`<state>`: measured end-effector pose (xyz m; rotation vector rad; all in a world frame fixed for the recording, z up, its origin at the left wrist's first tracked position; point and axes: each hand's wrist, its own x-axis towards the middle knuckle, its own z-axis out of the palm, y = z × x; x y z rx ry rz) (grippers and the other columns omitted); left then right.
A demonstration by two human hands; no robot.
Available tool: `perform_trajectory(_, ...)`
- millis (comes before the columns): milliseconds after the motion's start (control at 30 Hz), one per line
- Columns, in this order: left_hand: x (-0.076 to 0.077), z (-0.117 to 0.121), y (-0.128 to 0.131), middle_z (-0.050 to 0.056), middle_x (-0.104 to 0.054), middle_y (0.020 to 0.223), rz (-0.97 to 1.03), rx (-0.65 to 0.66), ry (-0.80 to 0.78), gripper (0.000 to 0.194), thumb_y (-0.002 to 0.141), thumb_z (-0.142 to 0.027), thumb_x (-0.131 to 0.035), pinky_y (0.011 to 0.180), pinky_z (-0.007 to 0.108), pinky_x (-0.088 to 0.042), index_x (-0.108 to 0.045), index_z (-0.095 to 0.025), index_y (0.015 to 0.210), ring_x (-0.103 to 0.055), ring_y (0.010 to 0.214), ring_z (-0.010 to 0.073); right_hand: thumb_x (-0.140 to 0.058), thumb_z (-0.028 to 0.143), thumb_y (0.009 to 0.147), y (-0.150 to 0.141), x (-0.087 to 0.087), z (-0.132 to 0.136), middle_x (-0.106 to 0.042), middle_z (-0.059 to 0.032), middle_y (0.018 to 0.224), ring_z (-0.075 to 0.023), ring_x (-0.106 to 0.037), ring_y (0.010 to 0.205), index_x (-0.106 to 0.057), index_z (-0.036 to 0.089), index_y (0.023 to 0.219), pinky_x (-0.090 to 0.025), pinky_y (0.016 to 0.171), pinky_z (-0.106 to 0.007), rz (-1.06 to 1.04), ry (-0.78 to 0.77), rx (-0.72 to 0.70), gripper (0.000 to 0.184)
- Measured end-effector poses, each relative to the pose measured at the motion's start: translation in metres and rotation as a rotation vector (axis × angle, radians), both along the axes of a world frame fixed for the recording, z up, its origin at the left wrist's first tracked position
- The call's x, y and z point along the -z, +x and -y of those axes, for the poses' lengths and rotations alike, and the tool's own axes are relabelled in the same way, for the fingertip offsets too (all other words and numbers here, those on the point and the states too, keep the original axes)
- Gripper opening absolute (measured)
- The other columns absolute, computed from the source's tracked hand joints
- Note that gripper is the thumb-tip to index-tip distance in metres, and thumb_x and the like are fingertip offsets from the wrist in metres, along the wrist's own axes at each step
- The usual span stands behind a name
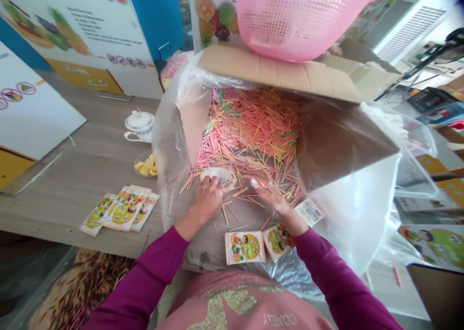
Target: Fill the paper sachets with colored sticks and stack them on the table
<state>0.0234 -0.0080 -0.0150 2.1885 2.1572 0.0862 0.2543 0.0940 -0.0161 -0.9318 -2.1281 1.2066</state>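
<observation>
My left hand (209, 194) is closed on the edge of a small, pale printed packet (225, 176), which lies flat by the near edge of the stick heap. To its right, my right hand (266, 192) is curled with the thumb up, and a few pinkish sticks show between thumb and fingers. Thin coloured sticks (253, 127), mostly pink, orange and yellow, spread from inside an open carton (348, 141) lying on its side. Two yellow-green printed packets (245, 248) rest near my body. Another pale packet (309, 211) lies beside my right wrist.
Several printed packets (125, 208) lie on the wooden table (105, 168) at left. Behind them stand a small bowl of yellow pieces (146, 165) and a lidded white cup (139, 125). A pink basket (297, 21) sits on the carton's top. Clear plastic sheeting (167, 141) surrounds the carton.
</observation>
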Motion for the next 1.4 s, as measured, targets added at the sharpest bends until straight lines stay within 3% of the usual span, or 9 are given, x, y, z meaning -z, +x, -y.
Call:
perform_trajectory(200, 0.009, 0.007, -0.009, 0.016, -0.074, 0.101, 0.002, 0.083, 0.064, 0.029, 0.097, -0.004, -0.053, 0.094, 0.043, -0.056, -0.080, -0.017, 0.096, -0.068, 0.108, 0.0311, -0.045, 0.065, 0.111, -0.001, 0.007, -0.001, -0.080, -0.0080, 0.135, -0.0326, -0.068, 0.138, -0.086, 0.033, 0.124, -0.042, 0.130, -0.057, -0.104, -0.012, 0.162, 0.054)
perform_trajectory(367, 0.009, 0.015, -0.002, 0.016, -0.075, 0.110, 0.031, 0.073, 0.047, 0.033, 0.099, -0.004, -0.050, 0.086, 0.040, -0.055, -0.079, -0.015, 0.112, -0.069, 0.107, 0.0303, -0.041, 0.065, 0.110, -0.011, 0.009, -0.002, -0.081, -0.0104, 0.134, -0.0319, -0.070, 0.137, -0.086, 0.031, 0.121, -0.049, 0.125, -0.055, -0.153, -0.049, 0.265, 0.058)
perform_trajectory(433, 0.012, 0.012, -0.005, 0.016, -0.075, 0.110, 0.101, 0.045, 0.083, 0.028, 0.097, -0.005, -0.055, 0.087, 0.040, -0.054, -0.079, -0.016, 0.106, -0.069, 0.109, 0.0306, -0.041, 0.067, 0.110, -0.016, 0.007, 0.001, -0.082, -0.0110, 0.132, -0.0321, -0.071, 0.135, -0.086, 0.030, 0.118, -0.049, 0.125, -0.055, -0.156, -0.062, 0.256, 0.059)
perform_trajectory(600, 0.023, -0.003, -0.027, 0.005, -0.069, 0.076, 0.622, -0.115, 0.320, 0.022, 0.089, -0.014, -0.070, 0.083, 0.036, -0.054, -0.070, -0.022, 0.069, -0.067, 0.081, 0.0224, -0.041, 0.076, 0.107, -0.025, -0.006, 0.009, -0.082, -0.0114, 0.131, -0.0313, -0.071, 0.135, -0.087, 0.027, 0.116, -0.049, 0.125, -0.051, -0.182, -0.107, 0.245, 0.068)
perform_trajectory(700, 0.018, -0.006, -0.035, -0.001, -0.064, 0.066, 1.004, -0.176, 0.388, 0.021, 0.084, -0.024, -0.078, 0.069, 0.031, -0.050, -0.070, -0.023, 0.064, -0.060, 0.065, 0.0166, -0.033, 0.083, 0.106, -0.031, -0.016, 0.010, -0.081, -0.0088, 0.134, -0.0303, -0.067, 0.142, -0.085, 0.028, 0.120, -0.044, 0.130, -0.051, -0.235, -0.162, 0.268, 0.076)
perform_trajectory(833, 0.001, -0.004, -0.025, 0.001, -0.073, 0.072, 1.296, -0.205, 0.342, 0.014, 0.079, -0.032, -0.084, 0.066, 0.029, -0.051, -0.079, -0.023, 0.069, -0.065, 0.069, 0.0170, -0.020, 0.088, 0.104, -0.050, -0.038, 0.012, -0.074, -0.0093, 0.149, -0.0310, -0.061, 0.150, -0.079, 0.029, 0.131, -0.048, 0.126, -0.052, -0.386, -0.297, 0.183, 0.087)
perform_trajectory(967, -0.010, -0.003, -0.008, 0.001, -0.078, 0.077, 1.436, -0.222, 0.302, 0.012, 0.073, -0.036, -0.091, 0.072, 0.033, -0.058, -0.084, -0.025, 0.075, -0.070, 0.075, 0.0199, -0.016, 0.091, 0.102, -0.072, -0.056, 0.015, -0.070, -0.0080, 0.154, -0.0309, -0.057, 0.154, -0.079, 0.031, 0.134, -0.051, 0.122, -0.051, -0.390, -0.226, 0.049, 0.092)
perform_trajectory(1200, 0.000, -0.002, 0.001, 0.000, -0.078, 0.077, 1.601, -0.264, 0.254, 0.020, 0.071, -0.043, -0.095, 0.077, 0.038, -0.063, -0.085, -0.026, 0.076, -0.071, 0.075, 0.0196, -0.044, 0.096, 0.094, -0.076, -0.058, 0.017, -0.078, -0.0082, 0.140, -0.0342, -0.063, 0.146, -0.087, 0.031, 0.116, -0.048, 0.126, -0.052, -0.414, -0.300, -0.082, 0.081)
perform_trajectory(1400, 0.007, -0.003, 0.003, 0.001, -0.079, 0.076, 1.689, -0.279, 0.227, 0.025, 0.065, -0.043, -0.098, 0.073, 0.037, -0.064, -0.085, -0.024, 0.076, -0.071, 0.071, 0.0188, -0.043, 0.101, 0.089, -0.064, -0.070, 0.018, -0.075, -0.0070, 0.145, -0.0336, -0.065, 0.144, -0.085, 0.034, 0.115, -0.056, 0.117, -0.053, -0.412, -0.289, -0.102, 0.084)
